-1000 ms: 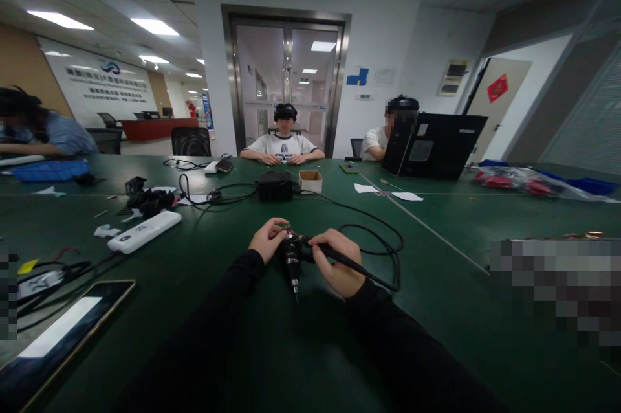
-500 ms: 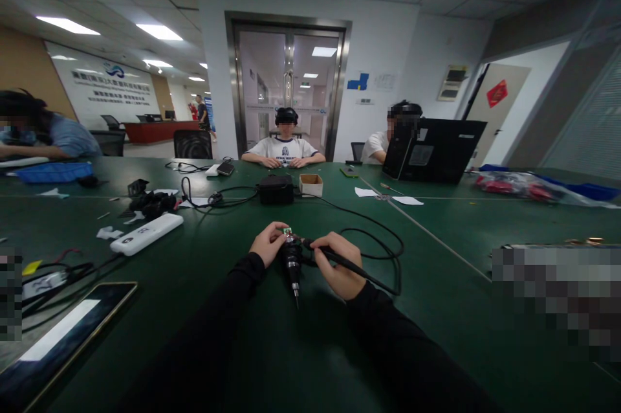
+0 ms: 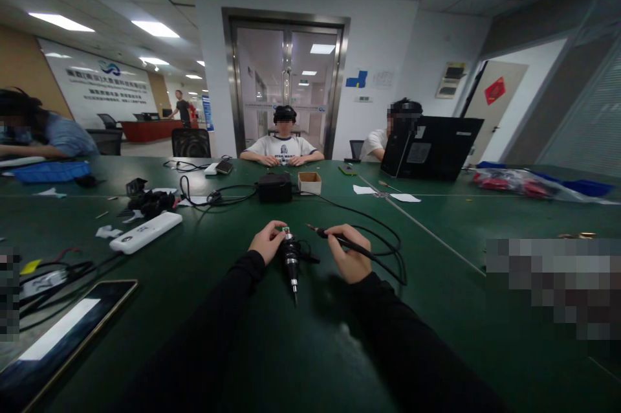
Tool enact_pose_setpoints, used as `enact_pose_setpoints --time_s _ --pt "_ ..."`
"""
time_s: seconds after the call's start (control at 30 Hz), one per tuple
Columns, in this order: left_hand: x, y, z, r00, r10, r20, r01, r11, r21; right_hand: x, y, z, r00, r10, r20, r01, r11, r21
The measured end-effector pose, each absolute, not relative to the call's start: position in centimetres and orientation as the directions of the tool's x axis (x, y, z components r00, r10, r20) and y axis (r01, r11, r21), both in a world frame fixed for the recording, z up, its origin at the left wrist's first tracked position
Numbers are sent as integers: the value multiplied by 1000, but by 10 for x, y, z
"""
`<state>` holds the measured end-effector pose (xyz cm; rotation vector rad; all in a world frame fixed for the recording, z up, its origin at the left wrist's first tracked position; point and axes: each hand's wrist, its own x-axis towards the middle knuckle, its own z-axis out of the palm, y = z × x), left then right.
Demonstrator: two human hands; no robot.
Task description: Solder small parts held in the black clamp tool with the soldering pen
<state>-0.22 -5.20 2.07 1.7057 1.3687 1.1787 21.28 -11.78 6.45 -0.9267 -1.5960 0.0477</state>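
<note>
Now that the pen-shaped tool point(image 3: 321, 232) has drawn back: its bare tip shows apart from the tapered black tool point(image 3: 291, 257), where the earlier views have it close against that tool's far end.
What that means: contact there looks broken off, and you probably have a freer view of the small green piece point(image 3: 286, 230).
Tapered black tool: lies in front of you, its thin metal point at 6 o'clock, toward you.
Your left hand point(image 3: 266, 243): sits at 10 o'clock from it, palm low, fingertips curled over to the small green piece; you cannot tell whether they pinch it or only steady it.
Your right hand point(image 3: 350, 254): at 3 o'clock, closed pen-fashion on the pen-shaped tool, tip aimed toward 10.
Your hands: well apart, both forearms angling in across the tabletop point(image 3: 272, 361).
Black box point(image 3: 274, 188): beyond the work, just short of 12 o'clock.
</note>
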Motion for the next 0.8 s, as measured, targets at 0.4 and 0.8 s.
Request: enact_pose_setpoints --time_s 0.4,0.8 --pt "-7 -46 26 89 978 189 624 -203 755 213 -116 62 72 607 791 533 647 -545" --pt "30 -114 69 119 991 -53 888 -83 452 212 -115 62 76 598 798 552 642 -533"
